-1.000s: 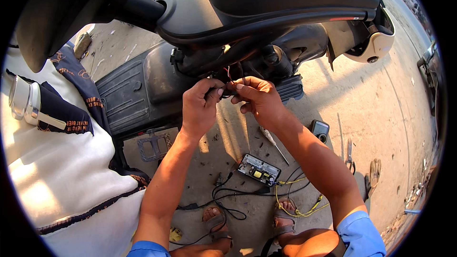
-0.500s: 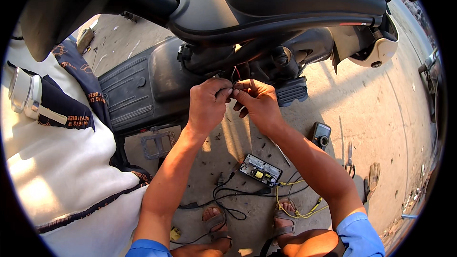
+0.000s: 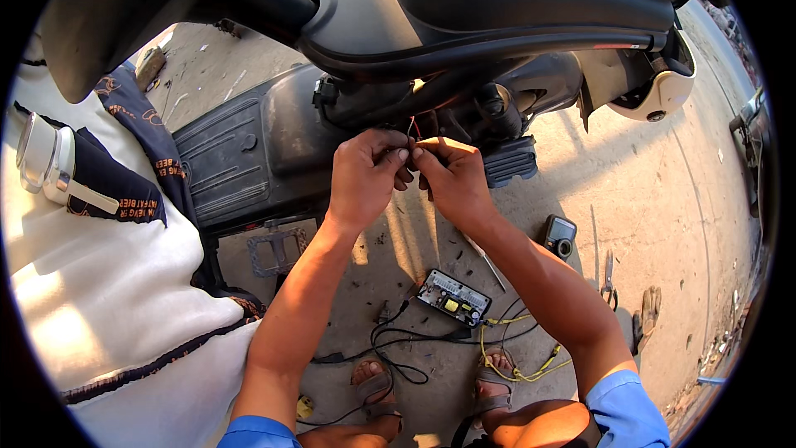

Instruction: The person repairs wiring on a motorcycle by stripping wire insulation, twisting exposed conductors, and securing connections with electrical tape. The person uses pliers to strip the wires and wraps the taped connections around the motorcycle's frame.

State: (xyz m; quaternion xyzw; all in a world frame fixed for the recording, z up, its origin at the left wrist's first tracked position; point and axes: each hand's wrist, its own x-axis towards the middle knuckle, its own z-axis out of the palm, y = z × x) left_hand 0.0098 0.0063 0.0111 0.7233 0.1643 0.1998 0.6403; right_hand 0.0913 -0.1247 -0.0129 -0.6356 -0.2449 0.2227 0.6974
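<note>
Under the black seat of an electric scooter, thin red and white wires come down to my fingertips. My left hand pinches at the lower end of the wires, thumb against forefinger. Facing it, my right hand is closed in a pinch too, its thumb and forefinger meeting the left fingertips. What lies between the fingers is mostly hidden; the wire ends run into the grip. The scooter's ribbed black footboard extends to the left of my hands.
Below on the concrete lie an uncased circuit board with black and yellow cables, a multimeter, scissors and gloves. A white padded cover drapes at left. A white helmet hangs at upper right.
My fingers have shifted slightly around the wires, with the right fingers curled in more. Both hands stay together in almost the same spot.
</note>
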